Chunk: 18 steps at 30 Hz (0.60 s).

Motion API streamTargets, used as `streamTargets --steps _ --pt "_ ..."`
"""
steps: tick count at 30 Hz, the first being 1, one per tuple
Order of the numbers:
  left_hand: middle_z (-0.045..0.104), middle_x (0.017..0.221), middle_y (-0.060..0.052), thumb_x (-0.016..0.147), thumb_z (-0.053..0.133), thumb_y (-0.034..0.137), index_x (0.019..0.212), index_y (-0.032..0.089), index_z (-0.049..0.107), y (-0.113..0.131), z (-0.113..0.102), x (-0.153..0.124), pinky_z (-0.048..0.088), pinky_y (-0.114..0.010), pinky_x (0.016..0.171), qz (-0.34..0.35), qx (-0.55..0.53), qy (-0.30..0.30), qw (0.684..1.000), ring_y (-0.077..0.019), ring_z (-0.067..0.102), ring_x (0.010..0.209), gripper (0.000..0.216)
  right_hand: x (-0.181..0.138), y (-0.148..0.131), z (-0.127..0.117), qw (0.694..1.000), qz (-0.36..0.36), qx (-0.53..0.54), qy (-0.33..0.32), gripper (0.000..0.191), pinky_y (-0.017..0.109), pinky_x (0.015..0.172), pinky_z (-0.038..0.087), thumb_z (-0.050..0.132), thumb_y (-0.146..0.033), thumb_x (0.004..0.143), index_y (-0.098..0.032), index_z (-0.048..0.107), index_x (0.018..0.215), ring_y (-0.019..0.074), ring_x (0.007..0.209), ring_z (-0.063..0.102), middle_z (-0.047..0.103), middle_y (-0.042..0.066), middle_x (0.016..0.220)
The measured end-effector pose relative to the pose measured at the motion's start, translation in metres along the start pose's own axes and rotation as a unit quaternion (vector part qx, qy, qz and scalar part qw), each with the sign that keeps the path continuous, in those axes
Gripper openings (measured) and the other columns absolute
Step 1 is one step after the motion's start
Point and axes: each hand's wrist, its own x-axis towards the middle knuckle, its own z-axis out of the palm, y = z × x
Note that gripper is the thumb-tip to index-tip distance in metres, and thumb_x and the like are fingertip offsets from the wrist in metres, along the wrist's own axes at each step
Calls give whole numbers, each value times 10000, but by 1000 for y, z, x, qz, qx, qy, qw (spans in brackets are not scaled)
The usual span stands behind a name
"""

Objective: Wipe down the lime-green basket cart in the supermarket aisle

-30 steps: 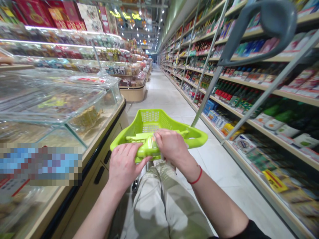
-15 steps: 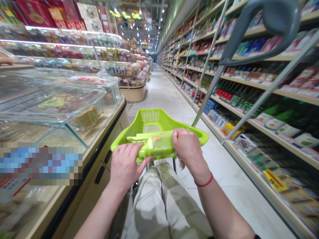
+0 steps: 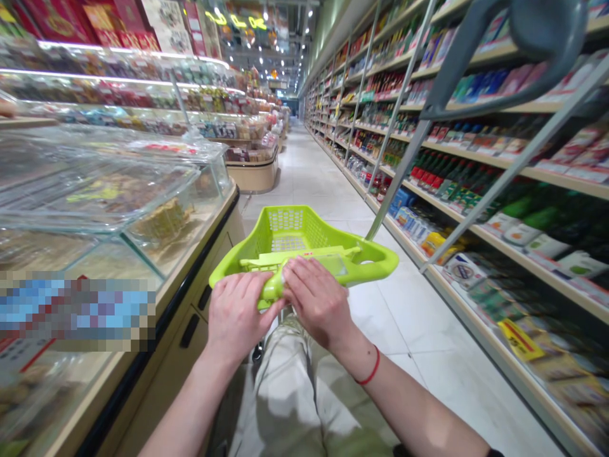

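Observation:
A bright green shopping cart (image 3: 304, 225) stands right in front of me, its basket without goods that I can see. My left hand (image 3: 238, 311) is wrapped round the left part of its handle (image 3: 271, 289), thumb underneath. Close beside it, my right hand (image 3: 318, 298) lies over the middle of the same handle, fingers curled across the bar. A red string bracelet (image 3: 370, 367) circles my right wrist. The right hand covers part of the clear panel on the handle.
Glass food cases (image 3: 114, 235) on a wooden counter line my left. Tall shelves (image 3: 476, 222) of bottles and packets run along the right. A grey looped handle (image 3: 440, 92) on a metal pole juts in at upper right. The tiled aisle (image 3: 297, 155) leads ahead.
My right hand has moved left along the handle, from its right end to the middle, next to my left hand. The left hand has kept its hold.

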Motion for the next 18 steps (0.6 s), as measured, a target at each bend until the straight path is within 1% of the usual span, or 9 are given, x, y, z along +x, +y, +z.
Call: streamTargets --steps 2,4,7,9,11,13,16,18 --pt "715 953 -67 840 673 455 1082 167 603 -1 -1 0 408 -373 831 4 0 1 1000 -248 626 892 383 -10 13 -8 1000 21 -1 17 297 407 1101 464 534 -222 972 -125 631 1235 228 1240 594 690 121 1235" --pt "716 948 -64 837 675 481 1079 166 602 -1 -1 0 409 -373 830 7 -1 4 1000 -246 629 887 404 -20 28 -16 999 43 -11 31 308 430 1098 471 535 -202 968 -134 620 1257 234 1243 594 692 129 1229" --pt "717 946 -60 835 677 489 1077 165 601 -2 -1 0 410 -376 831 8 -5 8 1000 -245 631 884 411 -34 46 -22 994 85 -29 64 328 468 1100 467 507 -164 972 -160 603 1285 239 1250 589 692 130 1225" --pt "718 948 -62 832 682 484 1078 164 600 -1 0 0 409 -379 831 7 -5 10 1000 -248 630 885 412 -40 50 -21 989 113 -38 91 342 492 1101 462 488 -134 970 -159 595 1295 245 1258 582 686 139 1232" --pt "717 953 -65 827 689 475 1079 166 599 -1 1 -1 407 -382 830 5 -4 9 1000 -250 629 886 409 -40 45 -18 986 125 -44 103 343 500 1102 459 487 -105 961 -143 599 1283 251 1265 576 682 153 1236" --pt "716 957 -68 822 695 463 1080 165 598 0 1 -1 406 -383 829 3 -1 7 1000 -251 627 886 406 -35 32 -12 988 111 -46 100 327 488 1103 460 505 -96 952 -128 610 1260 251 1258 582 688 158 1224" --pt "713 957 -69 827 690 427 1077 163 599 2 0 0 406 -384 828 1 3 5 1000 -251 624 887 375 -20 7 0 995 48 -35 77 307 438 1112 461 531 -127 952 -114 619 1246 234 1249 590 695 142 1219" --pt "711 946 -64 839 667 366 1064 164 601 3 -2 2 406 -384 819 2 3 8 1000 -249 622 879 310 -11 -7 6 998 3 -25 53 289 413 1129 446 533 -157 955 -101 637 1218 234 1273 569 684 126 1247"
